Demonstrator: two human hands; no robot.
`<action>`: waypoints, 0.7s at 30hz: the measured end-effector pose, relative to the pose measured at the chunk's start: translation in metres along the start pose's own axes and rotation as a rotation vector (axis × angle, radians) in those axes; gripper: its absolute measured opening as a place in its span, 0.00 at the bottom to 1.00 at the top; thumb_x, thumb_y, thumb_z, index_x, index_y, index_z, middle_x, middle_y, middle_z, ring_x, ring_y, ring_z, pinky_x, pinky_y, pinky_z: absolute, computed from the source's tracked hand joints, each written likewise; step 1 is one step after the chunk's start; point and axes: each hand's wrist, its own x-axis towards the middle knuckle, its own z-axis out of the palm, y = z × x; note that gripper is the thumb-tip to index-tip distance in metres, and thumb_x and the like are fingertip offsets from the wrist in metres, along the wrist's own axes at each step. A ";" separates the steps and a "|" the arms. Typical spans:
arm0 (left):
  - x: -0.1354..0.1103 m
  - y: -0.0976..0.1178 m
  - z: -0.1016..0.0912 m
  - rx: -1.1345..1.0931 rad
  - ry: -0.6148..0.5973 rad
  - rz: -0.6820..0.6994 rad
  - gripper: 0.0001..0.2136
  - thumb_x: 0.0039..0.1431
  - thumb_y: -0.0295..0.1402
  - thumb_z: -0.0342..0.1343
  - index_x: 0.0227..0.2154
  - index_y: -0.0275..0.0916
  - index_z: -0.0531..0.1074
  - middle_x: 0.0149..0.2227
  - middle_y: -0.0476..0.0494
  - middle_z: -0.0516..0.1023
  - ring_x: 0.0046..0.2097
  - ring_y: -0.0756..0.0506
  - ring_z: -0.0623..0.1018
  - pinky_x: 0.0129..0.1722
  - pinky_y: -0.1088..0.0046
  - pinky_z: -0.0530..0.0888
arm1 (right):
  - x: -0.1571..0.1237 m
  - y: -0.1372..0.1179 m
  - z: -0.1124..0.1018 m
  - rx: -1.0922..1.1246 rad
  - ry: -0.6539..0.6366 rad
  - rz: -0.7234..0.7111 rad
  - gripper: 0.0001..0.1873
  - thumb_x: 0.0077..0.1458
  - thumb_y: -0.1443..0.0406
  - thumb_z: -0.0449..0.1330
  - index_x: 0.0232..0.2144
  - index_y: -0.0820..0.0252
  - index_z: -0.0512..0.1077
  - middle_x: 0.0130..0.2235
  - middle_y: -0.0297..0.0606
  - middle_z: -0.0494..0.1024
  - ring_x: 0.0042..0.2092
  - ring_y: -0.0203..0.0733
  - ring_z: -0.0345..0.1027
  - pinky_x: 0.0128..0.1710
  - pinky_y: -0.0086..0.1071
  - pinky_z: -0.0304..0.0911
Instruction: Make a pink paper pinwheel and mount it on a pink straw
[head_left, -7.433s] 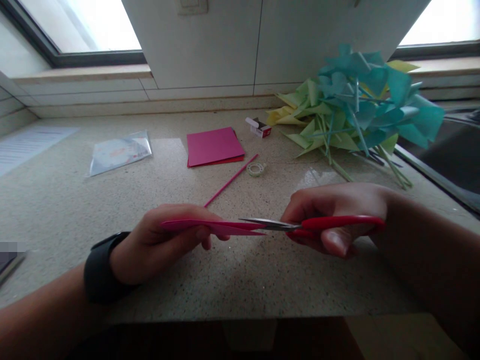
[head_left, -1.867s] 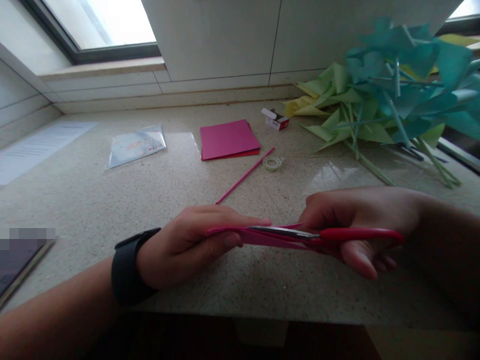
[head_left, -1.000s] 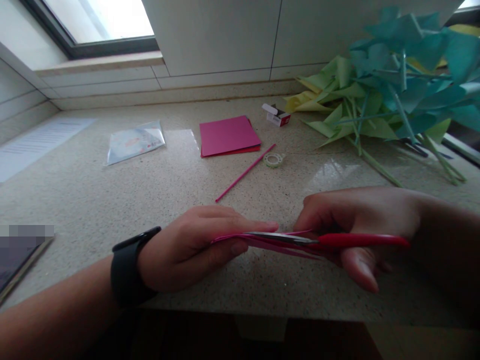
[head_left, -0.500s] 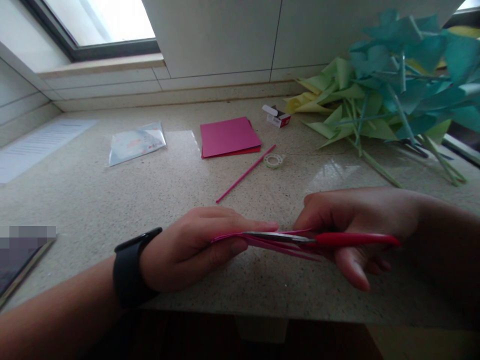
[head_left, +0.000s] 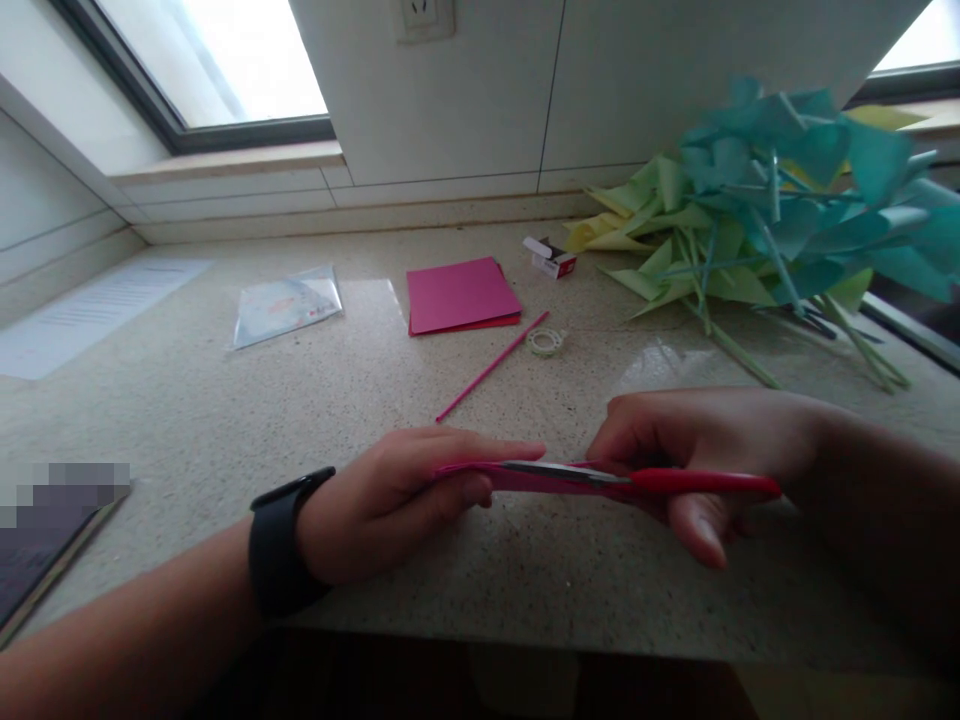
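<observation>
Between the thumb and fingers of my left hand [head_left: 397, 495] is pinched a folded piece of pink paper [head_left: 547, 485], seen nearly edge-on above the counter's front part. My right hand [head_left: 697, 440] grips red-handled scissors [head_left: 705, 483]. Their metal blades lie along the paper, tips pointing left toward my left fingers, and look close together. Beyond my hands a thin pink paper stick [head_left: 491, 367] lies slanted on the counter, with a roll of clear tape [head_left: 544, 342] beside its upper end.
A stack of pink and red paper [head_left: 463, 295] lies farther back, near a small open box [head_left: 551, 258]. Blue, green and yellow paper pinwheels [head_left: 795, 200] pile up at the right. A plastic packet [head_left: 289, 305] and a printed sheet [head_left: 97, 310] lie left; a dark book-like object [head_left: 60, 545] sits nearer.
The scissor blades have come closer together and the loose pink paper ends no longer spread apart below them. My view has tilted up slightly, bringing a wall socket into sight.
</observation>
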 end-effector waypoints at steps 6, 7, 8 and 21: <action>-0.004 -0.006 0.007 -0.460 0.150 -0.173 0.16 0.71 0.33 0.52 0.58 0.47 0.74 0.40 0.42 0.83 0.34 0.50 0.77 0.31 0.80 0.75 | -0.014 0.007 -0.011 0.038 0.015 -0.323 0.31 0.45 0.41 0.70 0.28 0.63 0.69 0.21 0.27 0.69 0.17 0.27 0.60 0.15 0.20 0.57; -0.003 -0.006 0.008 -0.559 0.192 -0.223 0.15 0.70 0.35 0.53 0.57 0.46 0.75 0.41 0.42 0.83 0.34 0.50 0.78 0.30 0.80 0.76 | -0.017 0.009 -0.013 0.063 0.006 -0.406 0.29 0.48 0.43 0.69 0.30 0.63 0.70 0.22 0.27 0.69 0.16 0.26 0.59 0.14 0.19 0.56; -0.002 -0.006 0.009 -0.652 0.239 -0.270 0.15 0.70 0.37 0.54 0.55 0.45 0.76 0.42 0.40 0.83 0.34 0.49 0.79 0.29 0.80 0.77 | -0.019 0.010 -0.013 0.076 -0.006 -0.467 0.27 0.51 0.44 0.68 0.31 0.63 0.70 0.22 0.27 0.69 0.16 0.25 0.58 0.14 0.17 0.55; 0.009 0.003 0.008 -1.009 0.469 -0.464 0.15 0.65 0.42 0.58 0.43 0.33 0.79 0.37 0.35 0.84 0.28 0.47 0.80 0.21 0.79 0.77 | -0.016 0.004 -0.010 0.096 -0.105 -0.475 0.25 0.59 0.45 0.62 0.32 0.63 0.69 0.22 0.27 0.69 0.17 0.24 0.62 0.17 0.16 0.60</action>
